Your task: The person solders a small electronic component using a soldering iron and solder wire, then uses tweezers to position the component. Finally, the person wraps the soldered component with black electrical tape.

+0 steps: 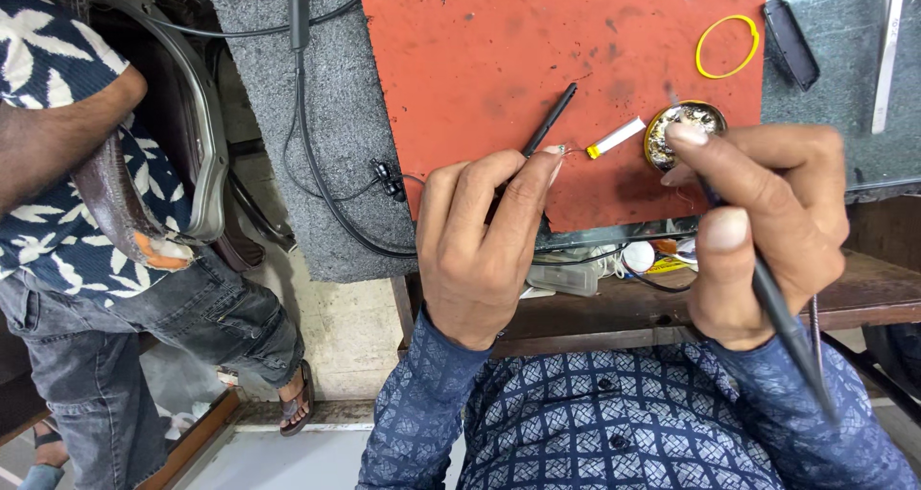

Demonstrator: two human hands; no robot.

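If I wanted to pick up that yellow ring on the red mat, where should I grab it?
The thin yellow rubber band ring lies flat on the worn red mat, with bare mat around it. Probably best to come straight down from above and pinch one strand of the loop, perhaps the near edge. It is too thin and flat to grip from the side.

Both hands (480,250) emerge from blue, seemingly lattice-patterned buttoned shirt sleeves (413,423).
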